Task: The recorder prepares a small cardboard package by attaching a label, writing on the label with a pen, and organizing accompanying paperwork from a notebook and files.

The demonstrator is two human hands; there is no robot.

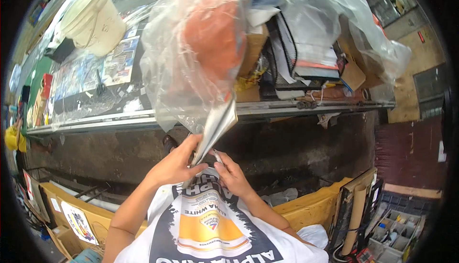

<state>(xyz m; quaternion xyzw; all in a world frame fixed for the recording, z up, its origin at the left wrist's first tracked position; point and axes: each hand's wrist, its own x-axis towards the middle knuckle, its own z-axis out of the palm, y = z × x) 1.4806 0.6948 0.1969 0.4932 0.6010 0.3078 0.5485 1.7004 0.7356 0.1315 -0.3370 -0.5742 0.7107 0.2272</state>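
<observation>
My left hand (175, 166) grips the lower end of a thin, folded, silvery-grey item (218, 123) with pale edges, which looks like a notebook though blur hides the detail. It stands on edge in front of my shirt, its far end close to the plastic bag. Just right of its lower end, my right hand (231, 175) has a small pen-like thing (218, 156) between thumb and fingers. Beyond both hands, a large clear plastic bag (161, 69) with orange material (215, 37) inside hangs over the table's front edge (118, 119).
A white bucket (95, 19) and scissors (100, 84) are on the table at left. To the right stand a black mesh file tray (283, 48) with papers and a cardboard box (252, 55). Behind me lies a yellow beam (312, 205). At far left is another person (16, 137) in yellow.
</observation>
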